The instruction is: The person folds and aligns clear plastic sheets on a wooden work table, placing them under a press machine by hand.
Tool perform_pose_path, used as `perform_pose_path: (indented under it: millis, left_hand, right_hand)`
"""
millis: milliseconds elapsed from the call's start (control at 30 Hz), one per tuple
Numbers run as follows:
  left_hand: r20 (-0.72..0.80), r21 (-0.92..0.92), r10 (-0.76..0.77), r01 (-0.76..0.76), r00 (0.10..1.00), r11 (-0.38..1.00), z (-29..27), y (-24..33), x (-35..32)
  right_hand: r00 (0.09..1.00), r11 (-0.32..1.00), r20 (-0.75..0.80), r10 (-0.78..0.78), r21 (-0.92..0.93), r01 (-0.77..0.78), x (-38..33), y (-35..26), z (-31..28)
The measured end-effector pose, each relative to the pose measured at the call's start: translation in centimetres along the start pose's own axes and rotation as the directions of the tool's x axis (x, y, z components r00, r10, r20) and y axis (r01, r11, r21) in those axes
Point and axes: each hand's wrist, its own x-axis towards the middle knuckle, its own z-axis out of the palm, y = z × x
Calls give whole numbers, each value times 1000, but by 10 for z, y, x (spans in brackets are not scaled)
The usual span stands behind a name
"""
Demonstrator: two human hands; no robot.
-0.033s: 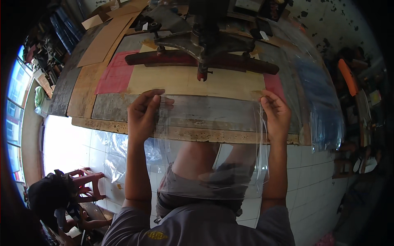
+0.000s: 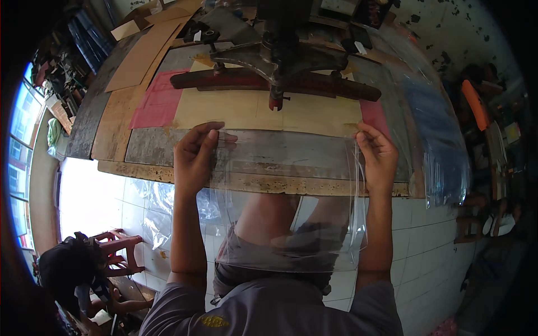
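Note:
A clear plastic sheet [image 2: 297, 168], seemingly folded or layered along its right edge, hangs between my hands and drops past the table's front edge over my lap. My left hand [image 2: 196, 154] pinches its upper left corner between thumb and fingers. At the upper right corner, my right hand [image 2: 378, 151] grips it the same way. Just beyond the sheet's top edge lies a pale yellow board [image 2: 235, 112], with pink sheets [image 2: 157, 101] showing at its left and right. Above the board stands a dark press head [image 2: 274, 61] with a long red-brown bar [image 2: 319, 84].
Brown cardboard [image 2: 143, 56] lies on the table's left side. Stacked clear bluish plastic sheets [image 2: 440, 151] hang over its right edge. The worn wooden table edge [image 2: 269, 182] runs before me. On the tiled floor at left are crumpled clear plastic [image 2: 159, 215] and a red stool [image 2: 120, 252].

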Motion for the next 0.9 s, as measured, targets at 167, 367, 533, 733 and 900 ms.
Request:
perform_pose_path:
  millis: [167, 367, 533, 733, 900]
  left_hand:
    - [2, 12, 20, -20, 1000, 1000, 6, 1, 0]
    - [2, 9, 43, -43, 999, 999, 1, -4, -1]
    - [0, 2, 36, -36, 999, 999, 4, 4, -1]
    - [-24, 31, 91, -91, 996, 995, 3, 0, 0]
    - [-42, 186, 162, -151, 986, 971, 4, 1, -6]
  right_hand:
    - [1000, 999, -17, 1, -32, -2, 0, 6, -11]
    - [1000, 1000, 26, -10, 0, 10, 2, 4, -8]
    - [998, 999, 55, -26, 36, 24, 5, 12, -12]
    - [987, 999, 157, -38, -2, 38, 2, 3, -9]
    - [980, 1000, 201, -5, 1, 5, -7, -5, -19]
